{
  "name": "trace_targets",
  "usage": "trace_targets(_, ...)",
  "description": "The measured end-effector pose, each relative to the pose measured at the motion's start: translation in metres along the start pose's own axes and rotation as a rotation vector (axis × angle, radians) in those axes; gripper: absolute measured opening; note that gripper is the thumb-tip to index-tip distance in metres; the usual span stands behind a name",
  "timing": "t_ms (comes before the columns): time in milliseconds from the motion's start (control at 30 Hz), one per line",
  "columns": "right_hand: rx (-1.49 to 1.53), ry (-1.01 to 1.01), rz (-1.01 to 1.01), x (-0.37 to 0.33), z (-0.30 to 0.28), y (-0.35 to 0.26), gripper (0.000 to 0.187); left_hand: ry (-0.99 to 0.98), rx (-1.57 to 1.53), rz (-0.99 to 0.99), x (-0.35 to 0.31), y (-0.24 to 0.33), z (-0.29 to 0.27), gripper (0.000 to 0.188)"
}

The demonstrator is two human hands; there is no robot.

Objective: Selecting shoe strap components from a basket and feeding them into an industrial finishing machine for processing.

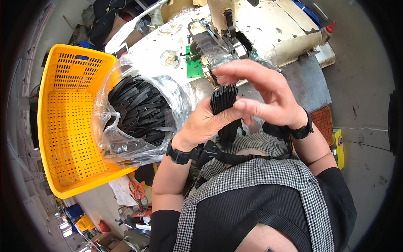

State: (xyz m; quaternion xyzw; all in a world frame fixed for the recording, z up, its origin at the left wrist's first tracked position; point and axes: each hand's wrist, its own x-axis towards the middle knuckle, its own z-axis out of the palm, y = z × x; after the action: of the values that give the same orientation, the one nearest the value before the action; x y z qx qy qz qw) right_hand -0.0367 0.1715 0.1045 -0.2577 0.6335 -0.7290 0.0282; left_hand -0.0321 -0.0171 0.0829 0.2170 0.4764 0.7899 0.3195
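In front of my chest, my left hand [200, 122] is closed round a bundle of black folded strips [223, 100], with the thumb across its near side. The looped ends of the strips point up and away from me. My right hand [268, 90] is beside the bundle, its forefinger arched over the looped ends and its thumb tip close to my left thumb. Thumb and forefinger are wide apart; the lower fingers are partly hidden. To the left, a clear plastic bag [105, 140] holds a heap of similar black strips [140, 109].
A yellow perforated basket [69, 126] stands left, with the bag at its right side. Beyond my hands is a worn white sewing machine [220, 19] on a work table [168, 40]. Orange-handled scissors [137, 190] lie below the basket. A reddish-brown pad [322, 122] is at the right.
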Motion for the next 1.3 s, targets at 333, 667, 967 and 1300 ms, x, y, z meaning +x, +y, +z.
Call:
trace_targets(333,-0.495,-0.288,-0.231,0.005,-0.009,0.001,0.067,0.121,0.337,0.035,0.002,0.006,-0.001,0.027)
trace_targets(667,-0.356,-0.023,0.149,-0.019,0.013,0.032,0.033,0.064,0.326,0.442,0.030,0.021,0.005,0.017)
trace_targets(967,0.081,0.053,0.276,-0.020,0.011,0.029,0.034,0.114,0.222,0.278,0.041,0.013,0.008,0.026)
trace_targets(1300,0.192,-0.212,0.587,-0.029,0.000,0.028,0.017,0.172,-0.162,0.158,0.045,-0.006,0.001,0.032)
